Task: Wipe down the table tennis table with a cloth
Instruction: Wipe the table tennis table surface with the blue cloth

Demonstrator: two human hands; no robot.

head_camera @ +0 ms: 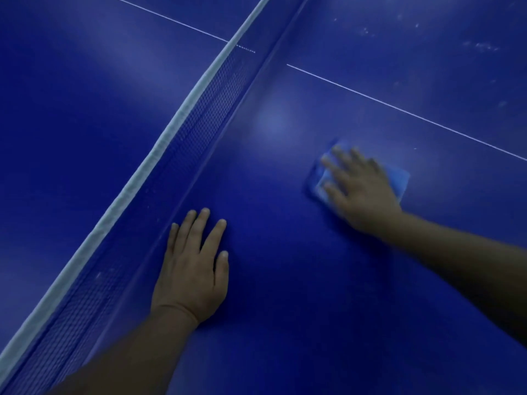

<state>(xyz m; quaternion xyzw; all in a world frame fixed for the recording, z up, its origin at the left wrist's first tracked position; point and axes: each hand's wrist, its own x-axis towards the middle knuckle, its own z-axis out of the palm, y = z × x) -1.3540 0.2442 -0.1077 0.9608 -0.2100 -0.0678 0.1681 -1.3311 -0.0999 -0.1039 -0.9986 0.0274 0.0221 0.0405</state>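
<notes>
The blue table tennis table [285,266] fills the view. My right hand [359,192] presses flat, with fingers spread, on a folded light-blue cloth [399,178] lying on the table at the right; the hand is blurred by motion. My left hand [194,266] rests flat on the bare tabletop, fingers straight, close to the net and holding nothing.
The net [182,132] with its white top band runs diagonally from lower left to the top middle, just left of my left hand. A thin white centre line [399,108] crosses the table beyond the cloth. Pale smudges [482,47] mark the far right surface.
</notes>
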